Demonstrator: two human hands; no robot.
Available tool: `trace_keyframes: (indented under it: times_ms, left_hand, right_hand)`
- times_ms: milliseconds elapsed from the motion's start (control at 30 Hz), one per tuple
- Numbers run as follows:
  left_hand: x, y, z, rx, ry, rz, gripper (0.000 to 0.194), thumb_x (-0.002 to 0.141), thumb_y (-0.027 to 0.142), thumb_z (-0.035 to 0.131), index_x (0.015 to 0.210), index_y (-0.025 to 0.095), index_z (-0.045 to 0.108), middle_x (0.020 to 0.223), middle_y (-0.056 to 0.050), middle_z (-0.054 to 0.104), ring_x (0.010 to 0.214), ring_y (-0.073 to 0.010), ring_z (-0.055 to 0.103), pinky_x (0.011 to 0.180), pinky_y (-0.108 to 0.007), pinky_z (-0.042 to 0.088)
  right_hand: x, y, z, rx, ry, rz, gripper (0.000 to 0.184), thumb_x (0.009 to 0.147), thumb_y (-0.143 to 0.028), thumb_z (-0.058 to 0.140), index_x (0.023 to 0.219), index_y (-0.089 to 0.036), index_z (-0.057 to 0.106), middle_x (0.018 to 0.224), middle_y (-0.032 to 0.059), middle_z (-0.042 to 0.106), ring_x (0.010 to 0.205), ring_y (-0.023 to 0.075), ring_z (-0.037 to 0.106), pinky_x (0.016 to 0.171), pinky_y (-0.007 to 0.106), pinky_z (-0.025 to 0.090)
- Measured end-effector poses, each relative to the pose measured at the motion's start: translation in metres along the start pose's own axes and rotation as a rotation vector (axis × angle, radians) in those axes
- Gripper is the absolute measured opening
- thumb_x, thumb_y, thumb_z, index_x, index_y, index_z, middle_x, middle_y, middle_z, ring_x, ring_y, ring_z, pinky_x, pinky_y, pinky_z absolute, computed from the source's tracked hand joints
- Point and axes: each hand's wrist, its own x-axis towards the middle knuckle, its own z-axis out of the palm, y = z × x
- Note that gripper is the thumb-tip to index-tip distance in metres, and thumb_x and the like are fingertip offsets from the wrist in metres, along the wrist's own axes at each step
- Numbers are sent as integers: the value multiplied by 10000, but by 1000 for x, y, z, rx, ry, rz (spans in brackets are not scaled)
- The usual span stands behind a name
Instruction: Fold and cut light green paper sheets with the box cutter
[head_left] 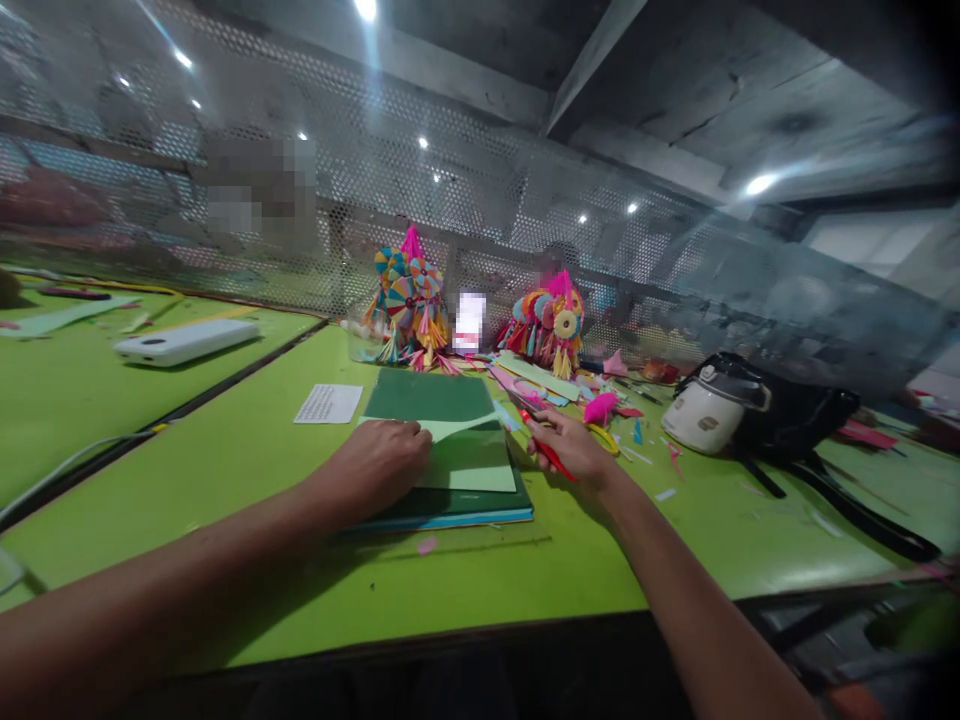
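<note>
My left hand (390, 460), its fingers curled, grips and presses a sheet of light green paper (476, 465). A narrow part of the sheet curls up to the right of my knuckles. Beneath it lies dark green paper (427, 392) on a stack with a blue edge. My right hand (566, 450) is closed around a slim red-handled cutter (553, 458), just right of the stack and apart from the paper. Its tip is too blurred to make out. Beside that hand, a yellow scissor handle (604, 440) shows on the table.
Colourful tasselled paper ornaments (409, 300) and a second cluster (551, 315) stand at the back, either side of a bright phone-like screen (469, 322). Paper scraps (544, 375) litter the right. A white-and-black pot (705, 408) sits by a black bag (787, 405). A white device (186, 342) lies left.
</note>
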Motion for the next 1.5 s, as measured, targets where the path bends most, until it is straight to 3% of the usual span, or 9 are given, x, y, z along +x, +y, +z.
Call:
trace_keyframes:
  times_ms: [167, 267, 367, 533, 800, 967, 1167, 1300, 1500]
  left_hand:
    - [-2, 2, -1, -34, -45, -113, 233, 882, 141, 403, 736, 148, 585, 691, -71, 616, 599, -207, 591, 539, -311, 361]
    - [-1, 3, -2, -41, -57, -128, 234, 871, 149, 408, 728, 147, 593, 706, -78, 611, 616, -215, 593, 538, -315, 362]
    - [-1, 6, -1, -43, -77, -131, 248, 863, 149, 406, 707, 147, 600, 720, -87, 603, 627, -232, 596, 525, -326, 361]
    - [0, 9, 0, -53, -101, -169, 266, 863, 152, 401, 683, 151, 597, 716, -92, 588, 605, -233, 583, 508, -338, 354]
    - [2, 8, -2, -51, -136, -193, 243, 859, 170, 430, 668, 162, 579, 706, -83, 567, 579, -219, 553, 503, -333, 326]
    - [3, 10, -4, -52, -141, -184, 236, 860, 181, 428, 682, 161, 582, 721, -78, 571, 592, -214, 557, 506, -329, 319]
    - [0, 10, -5, -46, -113, -147, 214, 855, 198, 439, 694, 171, 578, 747, -80, 573, 642, -228, 564, 514, -329, 329]
    - [-2, 8, -3, -51, -87, -114, 121, 824, 269, 530, 779, 169, 582, 821, -97, 584, 759, -265, 567, 558, -335, 378]
    - [-1, 3, 2, -91, -24, -20, 178, 855, 334, 558, 925, 183, 620, 922, -116, 561, 869, -291, 515, 728, -392, 430]
  right_hand:
    - [3, 16, -36, -132, 56, -38, 373, 831, -406, 605, 1116, -169, 569, 618, -38, 584, 431, 74, 485, 390, 176, 348]
    - [2, 24, -62, -401, 10, -123, 378, 806, -402, 638, 1074, -136, 658, 620, 4, 623, 501, 108, 526, 471, 219, 402]
    - [0, 24, -74, -592, -54, -196, 317, 805, -366, 640, 1038, -163, 712, 751, 52, 699, 605, 151, 574, 537, 252, 417]
    - [0, 19, -66, -737, -74, -276, 309, 822, -339, 628, 1094, -217, 709, 992, 78, 721, 797, 218, 613, 666, 308, 444]
    - [-7, 21, -59, -745, -115, -350, 304, 838, -312, 623, 1126, -242, 691, 1066, 68, 704, 904, 226, 621, 767, 329, 458]
    - [-13, 20, -60, -713, -156, -376, 311, 840, -330, 628, 1138, -259, 684, 1064, 65, 702, 913, 228, 621, 786, 345, 466]
    - [-25, 13, -63, -634, -380, -403, 320, 851, -345, 630, 1162, -284, 671, 1058, 43, 694, 962, 209, 605, 890, 361, 453]
    - [-33, 13, -65, -629, -411, -414, 342, 856, -359, 624, 1189, -289, 657, 1020, 41, 686, 937, 201, 596, 890, 353, 450]
    - [-47, 7, -63, -688, -422, -412, 341, 866, -372, 614, 1192, -283, 656, 940, 40, 665, 873, 187, 580, 841, 324, 447]
